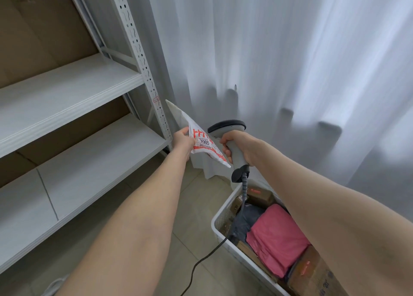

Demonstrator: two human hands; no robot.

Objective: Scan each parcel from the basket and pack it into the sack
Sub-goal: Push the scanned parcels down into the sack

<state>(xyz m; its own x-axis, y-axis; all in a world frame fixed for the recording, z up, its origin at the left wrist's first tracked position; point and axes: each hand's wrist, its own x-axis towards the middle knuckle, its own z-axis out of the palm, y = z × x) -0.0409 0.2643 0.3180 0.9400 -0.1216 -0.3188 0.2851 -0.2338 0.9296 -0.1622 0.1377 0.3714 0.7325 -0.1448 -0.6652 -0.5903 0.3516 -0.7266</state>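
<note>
The left hand (184, 139) pinches a white parcel (204, 142) beside the scanner (226, 126), which the right hand (239, 147) grips. The basket (218, 223) holds several more parcels, so much seems left. No sack is clearly visible.

I count one white parcel (201, 142), one scanner (238, 160), one basket (218, 223), one pink parcel (277, 235), one grey parcel (248, 217), at least three brown boxes (312, 275).

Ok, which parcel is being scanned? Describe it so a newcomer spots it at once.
From the pale grey metal shelving rack, follow its front upright down to the left hand. It pinches a flat white plastic mailer bag beside the grey handheld barcode scanner gripped by the right hand. Unlike the parcels in the white plastic basket, it shows a red-printed label reading 2005.
</note>
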